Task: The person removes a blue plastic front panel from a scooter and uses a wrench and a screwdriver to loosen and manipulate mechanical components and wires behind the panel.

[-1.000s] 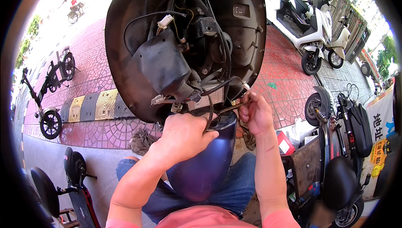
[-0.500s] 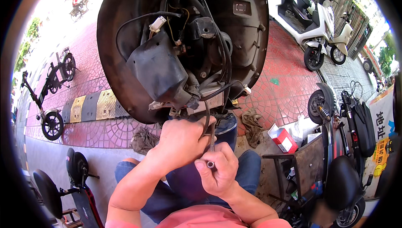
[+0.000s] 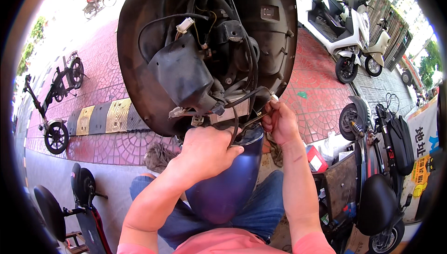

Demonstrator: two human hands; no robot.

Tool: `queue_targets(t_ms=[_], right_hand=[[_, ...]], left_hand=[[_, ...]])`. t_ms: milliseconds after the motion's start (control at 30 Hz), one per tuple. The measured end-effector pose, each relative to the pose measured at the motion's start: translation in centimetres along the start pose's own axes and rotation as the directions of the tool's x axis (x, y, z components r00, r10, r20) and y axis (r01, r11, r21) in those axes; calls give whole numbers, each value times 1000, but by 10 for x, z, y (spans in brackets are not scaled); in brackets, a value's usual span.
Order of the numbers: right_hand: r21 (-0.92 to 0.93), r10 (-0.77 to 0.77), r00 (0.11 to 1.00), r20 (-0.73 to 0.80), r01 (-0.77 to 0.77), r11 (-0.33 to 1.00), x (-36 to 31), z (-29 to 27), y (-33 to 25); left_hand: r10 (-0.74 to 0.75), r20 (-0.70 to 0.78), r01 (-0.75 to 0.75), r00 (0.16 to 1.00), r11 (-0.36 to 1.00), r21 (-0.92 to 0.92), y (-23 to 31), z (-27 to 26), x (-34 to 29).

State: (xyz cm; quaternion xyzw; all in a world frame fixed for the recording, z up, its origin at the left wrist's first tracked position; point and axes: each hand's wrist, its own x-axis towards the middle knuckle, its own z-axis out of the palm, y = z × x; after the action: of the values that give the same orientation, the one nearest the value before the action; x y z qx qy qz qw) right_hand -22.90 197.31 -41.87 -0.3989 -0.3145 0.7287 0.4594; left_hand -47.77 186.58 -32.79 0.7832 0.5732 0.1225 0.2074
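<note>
The scooter's dark front shell [image 3: 270, 53] stands before me with its inner side showing, full of wires and a black plastic cover [image 3: 181, 74]. My left hand [image 3: 205, 154] is closed at the shell's lower edge, beside a black cable [image 3: 236, 119]. Its fingertips are hidden, so what they grip cannot be seen. To its right, my right hand [image 3: 281, 122] pinches the outer end of a thin metal socket wrench [image 3: 253, 120], whose inner end reaches in near my left hand. A white connector [image 3: 274, 98] hangs just above my right fingers. Between my knees is a blue rounded fender [image 3: 228, 179].
A dark rag [image 3: 160, 156] lies on the ground at left, by a striped speed bump [image 3: 100, 118]. On the right are a red-and-white box [image 3: 316, 158], a worn metal stand [image 3: 342, 181] and parked scooters. A white scooter [image 3: 347, 42] stands behind at far right.
My right hand has swung the wrench's outer end from near my lap up and to the right. My left hand stays at the shell's lower edge, its thumb now stretched rightward.
</note>
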Motion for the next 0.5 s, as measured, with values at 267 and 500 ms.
queue_targets(t_ms=[267, 500], right_hand=[[-613, -843, 529, 100, 700, 367, -115, 75, 74], [-556, -717, 644, 268, 711, 431, -129, 88, 59]], left_hand=[[22, 5, -22, 1000, 999, 24, -5, 3, -2], [49, -62, -49, 997, 999, -5, -11, 4, -7]])
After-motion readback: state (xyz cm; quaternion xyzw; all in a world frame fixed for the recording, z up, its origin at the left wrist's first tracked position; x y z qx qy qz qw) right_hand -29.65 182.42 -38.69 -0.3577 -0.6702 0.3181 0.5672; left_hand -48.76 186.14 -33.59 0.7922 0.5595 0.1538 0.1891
